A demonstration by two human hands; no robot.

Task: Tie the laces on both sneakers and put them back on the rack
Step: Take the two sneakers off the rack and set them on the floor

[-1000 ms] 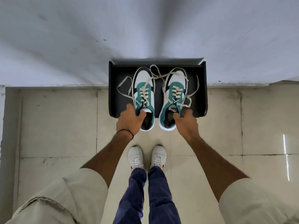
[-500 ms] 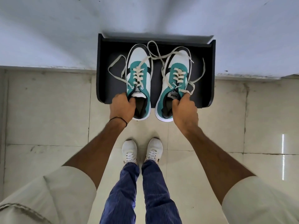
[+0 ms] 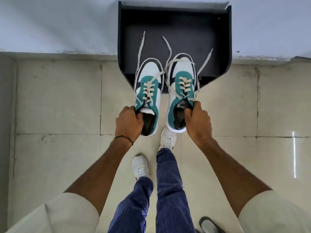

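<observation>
A: Gripping one sneaker per hand. Left hand (image 3: 128,121) is curled over the collar of the left sneaker (image 3: 148,98), fingers inside the opening, thumb on the outer side. Black thread band at that wrist.

B: And the other?

A: Right hand (image 3: 198,122) is clamped the same way on the right sneaker (image 3: 182,91), fingers tucked into the opening near the tongue, thumb up by the top eyelets.

B: Position of the pair?

A: Both held up in the air, toes pointing away from the person, side by side with a narrow gap between them. Their toes overlap the front edge of the rack (image 3: 175,24) in this view; heels sit over the floor tiles (image 3: 58,98). Neither appears to rest on anything.

B: Laces?

A: Laces (image 3: 141,47) untied on both. Loose ends trail forward from the toes across the dark shelf of the rack. One strand on the right sneaker runs down beside the right thumb; cannot tell if it is pinched.

B: Rack itself?

A: Dark, open-topped, set against the pale wall (image 3: 58,22). Nothing else seen on its shelf.

B: Below the hands?

A: Person's own white shoes (image 3: 167,140) and blue trousers, one foot ahead of the other. Pale short sleeves at the bottom corners.
</observation>
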